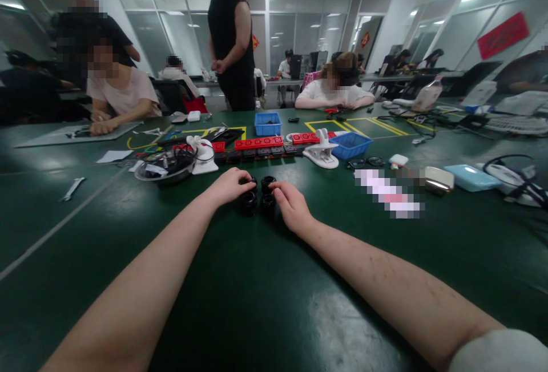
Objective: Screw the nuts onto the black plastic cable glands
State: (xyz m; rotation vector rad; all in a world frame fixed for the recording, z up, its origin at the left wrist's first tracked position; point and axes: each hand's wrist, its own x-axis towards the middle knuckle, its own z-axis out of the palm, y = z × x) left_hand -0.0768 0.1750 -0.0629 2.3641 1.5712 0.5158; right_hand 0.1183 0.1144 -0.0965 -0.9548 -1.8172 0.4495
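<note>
Several glossy black ring-shaped parts stand close together on the green table (240,280), in two short columns. My left hand (229,185) curls around the far left part (252,180), its thumb and fingers closed against the sides. Just in front of that hand is the near left part (248,203). From the right, my right hand (293,205) reaches in with thumb and forefinger pinched together at the far right part (268,181). The near right part (268,205) sits beside its fingers. What these black parts belong to cannot be made out.
Beyond my hands run red socket strips (259,142), with blue baskets (268,124) (351,145) and a white clip stand (321,149). A metal bowl (165,169) of small items lies left, near a wrench (72,189). Glasses (366,162) lie right. Co-workers sit across the table.
</note>
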